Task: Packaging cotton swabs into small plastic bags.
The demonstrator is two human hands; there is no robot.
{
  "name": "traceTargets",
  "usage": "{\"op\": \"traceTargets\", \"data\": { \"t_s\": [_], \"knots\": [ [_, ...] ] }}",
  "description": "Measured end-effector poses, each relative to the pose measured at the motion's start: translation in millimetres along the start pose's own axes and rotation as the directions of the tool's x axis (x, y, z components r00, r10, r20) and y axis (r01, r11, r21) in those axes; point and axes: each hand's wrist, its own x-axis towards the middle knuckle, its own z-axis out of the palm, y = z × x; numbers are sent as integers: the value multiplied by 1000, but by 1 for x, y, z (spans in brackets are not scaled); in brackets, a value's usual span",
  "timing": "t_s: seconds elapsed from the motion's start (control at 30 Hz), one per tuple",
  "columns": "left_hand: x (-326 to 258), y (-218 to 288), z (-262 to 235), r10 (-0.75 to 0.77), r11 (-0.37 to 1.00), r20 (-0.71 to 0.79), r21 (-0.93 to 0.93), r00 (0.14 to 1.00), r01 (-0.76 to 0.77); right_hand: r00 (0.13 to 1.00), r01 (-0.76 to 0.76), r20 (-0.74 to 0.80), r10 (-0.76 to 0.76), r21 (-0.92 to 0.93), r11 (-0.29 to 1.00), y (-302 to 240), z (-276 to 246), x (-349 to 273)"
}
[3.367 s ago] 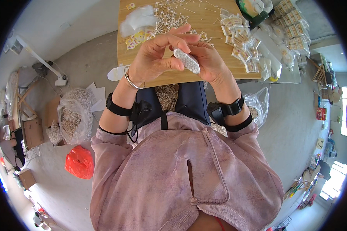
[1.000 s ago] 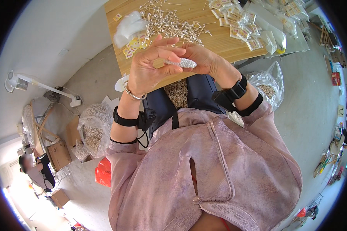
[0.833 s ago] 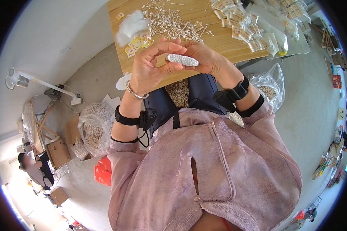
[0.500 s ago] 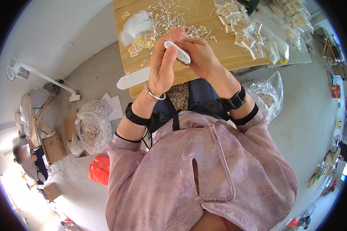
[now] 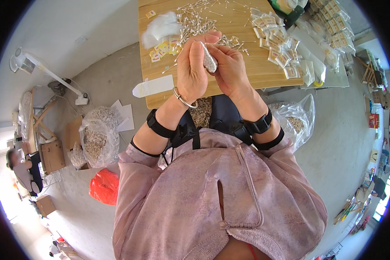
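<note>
"What are the hands doing?"

"The left hand (image 5: 191, 73) and the right hand (image 5: 232, 69) are curled close together around a bundle of cotton swabs (image 5: 210, 60), its white heads packed side by side. It sits tilted between them, the left thumb along one side, the right thumb and fingers at the other. The fingertips behind it are hidden."

"And beyond the hands?"

"A loose heap of swabs (image 5: 197, 21) on the wooden tabletop (image 5: 256, 71). Ahead and left of the left hand is some crumpled clear film (image 5: 162, 30), with yellow cards (image 5: 165, 47) just beside it, on the hands' side."

"Over to the right?"

"A pile of small clear packets (image 5: 276, 43), well apart from the right hand."

"Anything nearer the person?"

"To the left of the left wrist, a white strip (image 5: 156, 86) pokes past the tabletop's edge. Lower still, on the floor, are a clear sack (image 5: 97, 138) and a red bag (image 5: 104, 186)."
</note>
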Motion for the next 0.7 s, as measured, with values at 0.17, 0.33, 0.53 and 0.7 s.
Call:
{"op": "traceTargets", "data": {
  "t_s": [0.17, 0.33, 0.53, 0.7],
  "knots": [
    [-1, 6, 3, -100, 991, 1, -93, 995, 99, 999, 15, -37, -12, 67, 998, -2, 4, -3],
    [0, 6, 7, 39, 999, 23, -38, 999, -38, 994, 102, -31, -102, 26, 994, -2, 7, -3],
    [0, 9, 10, -27, 993, 11, -114, 1000, 28, 989, 144, -46, -143, 26, 989, -4, 9, -5],
    [5, 13, 6, -91, 984, 43, -149, 995, 96, 996, 90, -2, -90, 97, 991, -4, 2, -2]
  ]
}}
